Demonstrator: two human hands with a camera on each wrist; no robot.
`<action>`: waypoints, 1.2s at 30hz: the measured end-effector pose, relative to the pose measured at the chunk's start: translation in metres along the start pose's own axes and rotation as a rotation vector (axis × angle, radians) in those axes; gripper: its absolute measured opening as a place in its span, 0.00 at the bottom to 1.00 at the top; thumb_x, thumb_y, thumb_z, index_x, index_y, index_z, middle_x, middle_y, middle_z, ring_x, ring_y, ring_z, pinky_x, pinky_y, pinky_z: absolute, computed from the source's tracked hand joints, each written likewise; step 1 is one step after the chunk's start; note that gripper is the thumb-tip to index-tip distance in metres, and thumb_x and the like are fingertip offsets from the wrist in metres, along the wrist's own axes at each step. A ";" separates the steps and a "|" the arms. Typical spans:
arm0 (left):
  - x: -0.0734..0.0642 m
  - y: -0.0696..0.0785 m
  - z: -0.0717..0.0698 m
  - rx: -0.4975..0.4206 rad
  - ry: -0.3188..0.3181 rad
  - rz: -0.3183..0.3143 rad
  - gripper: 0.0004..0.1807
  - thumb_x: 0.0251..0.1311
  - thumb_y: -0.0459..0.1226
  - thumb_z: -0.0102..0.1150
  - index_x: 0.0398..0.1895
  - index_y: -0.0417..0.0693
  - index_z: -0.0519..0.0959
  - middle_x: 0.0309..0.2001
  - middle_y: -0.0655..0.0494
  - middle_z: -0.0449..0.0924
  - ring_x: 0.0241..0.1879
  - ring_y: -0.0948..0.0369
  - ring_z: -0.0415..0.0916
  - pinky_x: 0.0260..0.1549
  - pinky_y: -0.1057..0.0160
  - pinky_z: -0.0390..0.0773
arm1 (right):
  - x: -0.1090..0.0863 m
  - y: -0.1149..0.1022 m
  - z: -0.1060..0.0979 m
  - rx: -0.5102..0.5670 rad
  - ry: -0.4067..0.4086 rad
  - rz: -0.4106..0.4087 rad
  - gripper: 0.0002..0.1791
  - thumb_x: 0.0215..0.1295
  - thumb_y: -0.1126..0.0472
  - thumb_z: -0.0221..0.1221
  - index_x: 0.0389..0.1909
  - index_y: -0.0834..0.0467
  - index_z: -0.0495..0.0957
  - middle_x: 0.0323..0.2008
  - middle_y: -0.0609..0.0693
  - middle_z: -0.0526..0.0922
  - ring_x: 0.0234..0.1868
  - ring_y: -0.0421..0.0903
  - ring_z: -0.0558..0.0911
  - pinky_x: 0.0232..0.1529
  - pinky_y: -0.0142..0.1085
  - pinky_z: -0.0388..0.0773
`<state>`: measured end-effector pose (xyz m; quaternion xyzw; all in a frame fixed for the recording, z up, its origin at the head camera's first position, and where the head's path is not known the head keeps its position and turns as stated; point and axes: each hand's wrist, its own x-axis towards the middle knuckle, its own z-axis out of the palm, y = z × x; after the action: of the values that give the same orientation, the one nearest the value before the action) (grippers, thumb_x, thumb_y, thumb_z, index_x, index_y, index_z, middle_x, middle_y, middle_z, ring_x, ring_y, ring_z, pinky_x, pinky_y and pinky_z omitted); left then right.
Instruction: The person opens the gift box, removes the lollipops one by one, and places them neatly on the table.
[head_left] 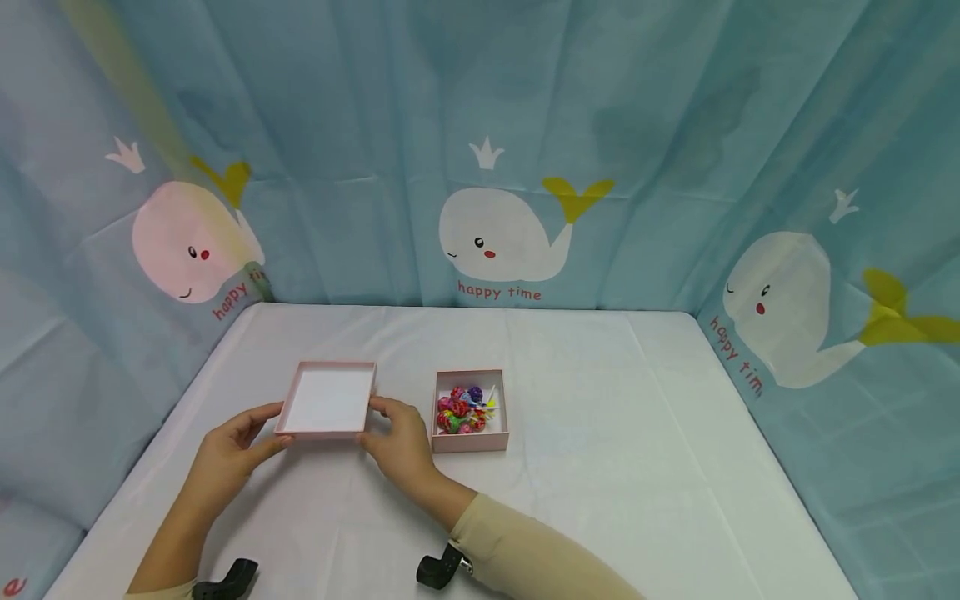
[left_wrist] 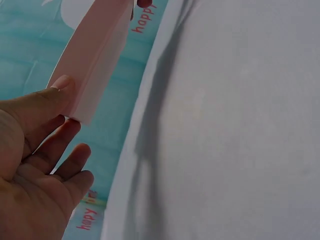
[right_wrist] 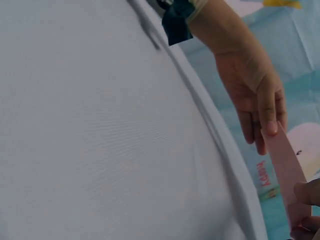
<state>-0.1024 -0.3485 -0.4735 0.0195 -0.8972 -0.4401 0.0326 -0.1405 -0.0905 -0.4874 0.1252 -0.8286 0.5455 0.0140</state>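
Observation:
A square pink box lid (head_left: 330, 400), white inside, is held between both hands with its hollow side toward the head camera. My left hand (head_left: 228, 454) pinches its left side, the thumb on the pink outer wall (left_wrist: 87, 65) in the left wrist view. On the opposite side, my right hand (head_left: 401, 442) pinches the near right corner. A shadow lies on the cloth below the lid. Just right of my right hand stands an open pink box (head_left: 470, 444), with several colourful wrapped lollipops (head_left: 461, 410) heaped inside.
A white cloth (head_left: 637, 467) covers the table. Blue curtains (head_left: 345, 125) printed with whales hang behind it and along both sides. Black camera mounts (head_left: 441, 568) sit at the wrists.

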 end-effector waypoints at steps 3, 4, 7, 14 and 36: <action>0.004 -0.009 0.002 -0.005 -0.028 -0.030 0.38 0.62 0.53 0.70 0.72 0.46 0.72 0.74 0.40 0.67 0.74 0.37 0.58 0.54 0.87 0.69 | 0.001 0.006 0.005 -0.025 0.007 -0.006 0.27 0.56 0.62 0.76 0.58 0.54 0.84 0.56 0.46 0.86 0.58 0.43 0.80 0.62 0.38 0.79; 0.005 -0.012 0.003 -0.007 -0.037 -0.035 0.39 0.61 0.53 0.70 0.72 0.46 0.72 0.74 0.41 0.67 0.74 0.37 0.58 0.54 0.88 0.69 | 0.002 0.008 0.007 -0.039 0.011 -0.006 0.27 0.55 0.62 0.76 0.57 0.54 0.85 0.55 0.46 0.86 0.57 0.43 0.81 0.61 0.38 0.79; 0.008 -0.020 0.006 -0.009 -0.046 -0.038 0.39 0.60 0.53 0.71 0.71 0.46 0.73 0.73 0.40 0.68 0.75 0.39 0.59 0.53 0.90 0.67 | 0.003 0.014 0.011 -0.087 0.023 -0.002 0.26 0.53 0.60 0.78 0.56 0.53 0.86 0.54 0.44 0.87 0.57 0.42 0.81 0.60 0.38 0.76; 0.012 -0.034 0.012 0.013 -0.015 0.018 0.36 0.59 0.51 0.73 0.67 0.43 0.76 0.70 0.39 0.72 0.67 0.76 0.64 0.52 0.91 0.65 | 0.004 0.021 0.015 -0.177 0.050 -0.004 0.26 0.51 0.56 0.79 0.54 0.49 0.87 0.52 0.40 0.88 0.51 0.39 0.79 0.49 0.34 0.67; 0.012 -0.051 0.024 0.195 -0.021 -0.007 0.49 0.54 0.60 0.72 0.72 0.40 0.70 0.70 0.33 0.69 0.71 0.31 0.60 0.64 0.28 0.66 | 0.003 0.032 0.014 -0.289 -0.004 -0.027 0.27 0.50 0.53 0.79 0.54 0.47 0.88 0.52 0.36 0.88 0.44 0.34 0.74 0.45 0.27 0.71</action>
<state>-0.1159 -0.3616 -0.5280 0.0212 -0.9360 -0.3509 0.0198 -0.1490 -0.0924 -0.5211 0.1343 -0.8968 0.4198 0.0377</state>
